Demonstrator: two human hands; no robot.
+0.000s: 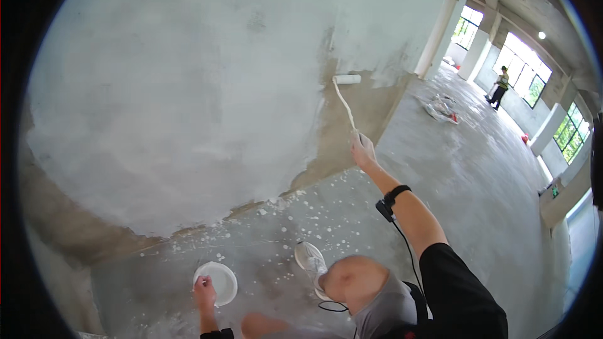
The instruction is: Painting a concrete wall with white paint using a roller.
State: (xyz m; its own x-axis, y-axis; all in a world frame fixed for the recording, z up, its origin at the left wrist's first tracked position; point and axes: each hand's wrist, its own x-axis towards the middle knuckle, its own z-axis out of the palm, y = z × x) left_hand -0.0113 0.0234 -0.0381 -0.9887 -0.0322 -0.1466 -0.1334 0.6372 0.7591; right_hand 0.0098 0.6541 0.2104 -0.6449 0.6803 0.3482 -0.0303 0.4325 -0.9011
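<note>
Roller (348, 79): against or just off the wall (169, 88), at the upper part of its brown patch (352, 111).
Right grip (362, 149): wrapped round the roller's handle at its lower end, arm outstretched, likely for reach.
Left grip (203, 288): pinching the bucket (235, 285) at its left rim, presumably to steady it.
Bucket: upright, low over the spattered floor (270, 257); whether resting, I cannot tell.
</note>
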